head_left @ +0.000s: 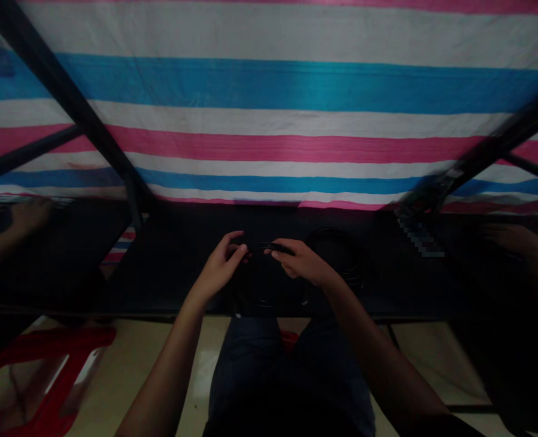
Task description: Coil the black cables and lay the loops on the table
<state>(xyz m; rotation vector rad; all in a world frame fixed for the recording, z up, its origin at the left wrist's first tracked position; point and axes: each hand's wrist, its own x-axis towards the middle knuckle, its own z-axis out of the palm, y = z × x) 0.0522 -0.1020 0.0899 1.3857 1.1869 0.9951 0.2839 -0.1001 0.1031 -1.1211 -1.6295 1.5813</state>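
The left hand [222, 264] pinches, and the right hand [302, 261] grips, a glossy black looped cable [263, 246] stretched between them over a flat black table [168, 267]. Just right of the right hand, a round black cable coil [353, 277] rests on the table.

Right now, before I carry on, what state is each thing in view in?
Left hand grip: shut on the held cable, one finger extended.
Right hand grip: shut on the held cable.
Held cable: bridging both hands; lower part too dark to trace.
Other cable: coiled, lying on the black table.
Striped sheet: hanging behind the table.
Red stool: partly out of frame.
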